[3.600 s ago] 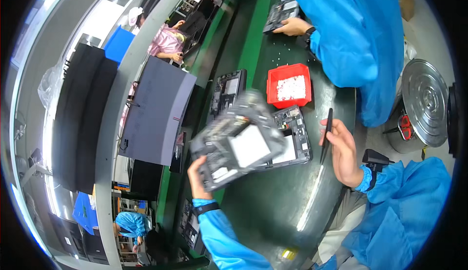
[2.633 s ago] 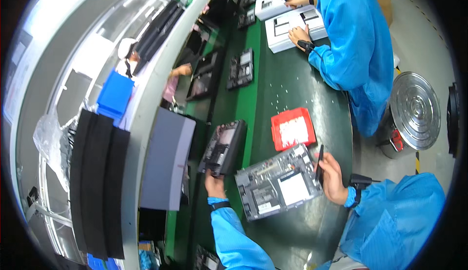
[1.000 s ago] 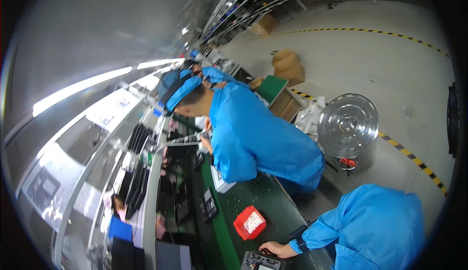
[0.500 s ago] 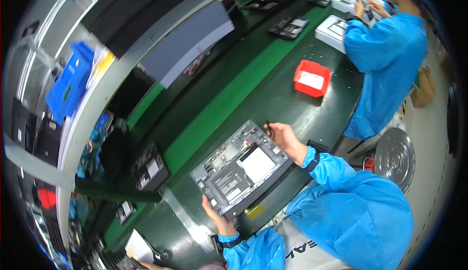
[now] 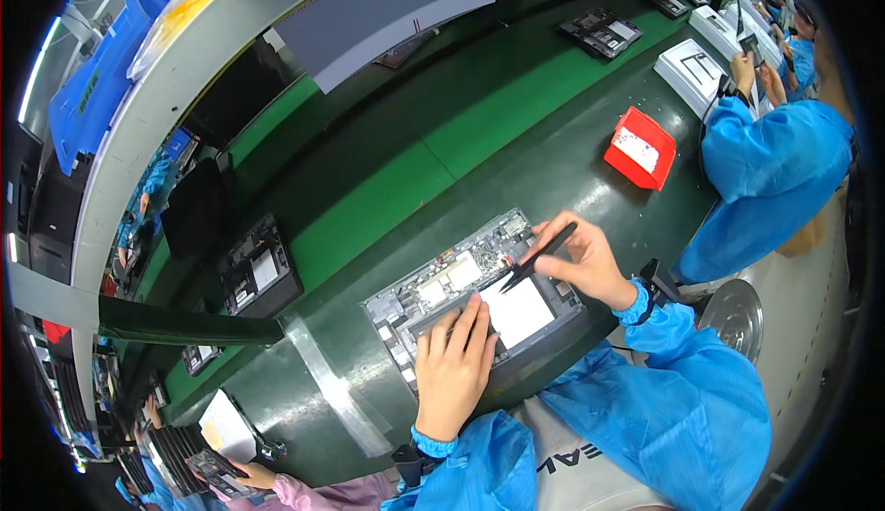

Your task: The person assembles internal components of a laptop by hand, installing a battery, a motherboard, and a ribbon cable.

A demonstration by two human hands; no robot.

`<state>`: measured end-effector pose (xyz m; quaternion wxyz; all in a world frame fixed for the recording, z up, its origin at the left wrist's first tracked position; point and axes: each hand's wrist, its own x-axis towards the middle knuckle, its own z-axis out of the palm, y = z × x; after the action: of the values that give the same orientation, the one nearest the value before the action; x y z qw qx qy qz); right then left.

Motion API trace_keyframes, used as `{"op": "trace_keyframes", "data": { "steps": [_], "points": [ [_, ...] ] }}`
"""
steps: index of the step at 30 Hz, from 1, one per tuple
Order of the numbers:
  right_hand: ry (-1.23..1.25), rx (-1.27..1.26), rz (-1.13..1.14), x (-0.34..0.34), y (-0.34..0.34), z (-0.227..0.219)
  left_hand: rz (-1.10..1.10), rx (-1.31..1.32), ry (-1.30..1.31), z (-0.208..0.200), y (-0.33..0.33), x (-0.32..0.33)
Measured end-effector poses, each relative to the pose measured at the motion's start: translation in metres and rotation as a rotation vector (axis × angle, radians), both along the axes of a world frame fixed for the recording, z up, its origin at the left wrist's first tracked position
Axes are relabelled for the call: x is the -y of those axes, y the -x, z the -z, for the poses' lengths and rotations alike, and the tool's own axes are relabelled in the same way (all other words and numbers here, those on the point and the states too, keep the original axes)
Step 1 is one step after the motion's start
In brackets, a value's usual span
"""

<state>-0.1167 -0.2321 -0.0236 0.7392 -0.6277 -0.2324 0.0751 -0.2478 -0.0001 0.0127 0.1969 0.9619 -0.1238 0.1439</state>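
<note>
An opened laptop base (image 5: 433,280) lies on the green bench in front of me, its circuit board and inner parts exposed. My left hand (image 5: 454,363) rests flat on its near left part, fingers stretched out, covering some of the battery area. Black tweezers (image 5: 546,255) are pinched in my right hand (image 5: 590,262), tilted down over the board. Their tips are close to the upper edge of a white rectangular part (image 5: 524,313) in the laptop base; I cannot tell whether they touch.
A red bin (image 5: 643,148) with small white pieces stands at the far right. More opened laptop bases (image 5: 260,267) sit along the green line. A co-worker in blue (image 5: 774,170) works on the right; another person's pink sleeve (image 5: 332,493) shows lower left. A metal stool (image 5: 735,317) stands behind.
The laptop base, earlier held in both hands, now lies on the bench. My left hand has moved from its edge onto its inside. The tweezers have come down over the board.
</note>
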Motion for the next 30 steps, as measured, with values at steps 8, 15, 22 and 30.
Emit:
{"op": "trace_keyframes", "data": {
  "steps": [8,15,22,30],
  "points": [
    [0.641,0.406,-0.129,0.017,-0.015,-0.037,0.046,0.025,-0.173,0.013,-0.007,-0.008],
    [0.731,0.6,-0.119,-0.014,-0.013,-0.038,0.052,0.0,-0.131,0.014,-0.014,-0.01],
    [0.582,0.592,-0.063,-0.024,-0.013,-0.014,0.042,0.015,-0.139,0.013,-0.016,-0.012],
    [0.572,0.656,-0.064,-0.024,-0.011,-0.01,0.073,-0.007,-0.116,0.014,-0.015,-0.013]
  ]
}}
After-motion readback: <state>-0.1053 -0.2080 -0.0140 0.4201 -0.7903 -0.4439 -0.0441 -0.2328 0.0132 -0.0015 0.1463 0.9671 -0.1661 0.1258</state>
